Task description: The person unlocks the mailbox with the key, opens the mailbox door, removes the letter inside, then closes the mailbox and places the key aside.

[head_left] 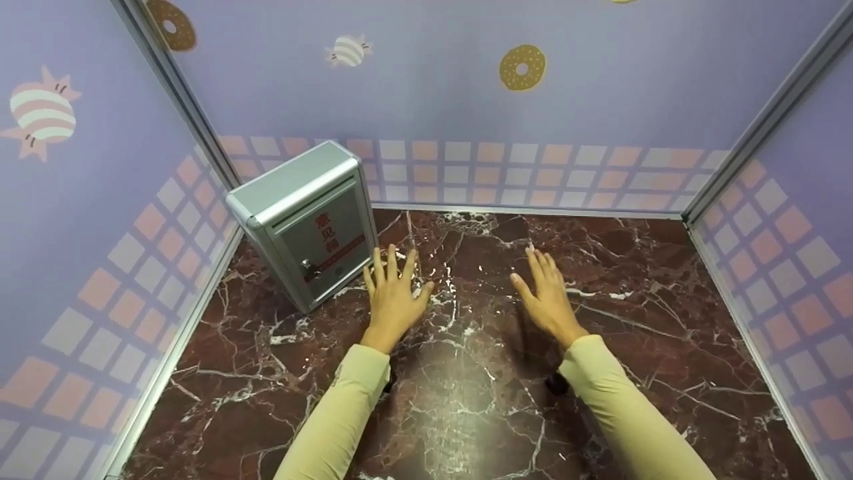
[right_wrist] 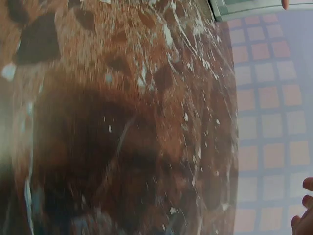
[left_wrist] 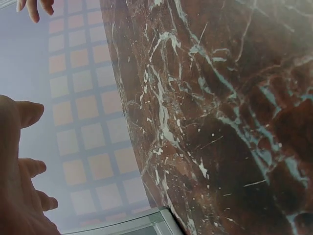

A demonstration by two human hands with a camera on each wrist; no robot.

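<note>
A silver metal box (head_left: 326, 230) with a small lock, red characters and a red stripe on its front stands at the left, close to the back wall. My left hand (head_left: 394, 300), fingers spread, is above the dark red marbled surface (head_left: 466, 373), just right of the box's front. Nothing is in that hand. My right hand (head_left: 548, 300) is over the surface further right, fingers extended and holding nothing. In the left wrist view, part of the left hand (left_wrist: 19, 166) shows along the left edge. Only fingertips of the right hand (right_wrist: 305, 210) show in the right wrist view.
Purple panels with candy, doughnut and checkered prints enclose the surface: a left wall (head_left: 46, 213), a back wall (head_left: 433, 87) and a right wall (head_left: 800, 220). Metal strips (head_left: 533, 212) run along their lower edges. Glossy reflections lie on the marbled surface.
</note>
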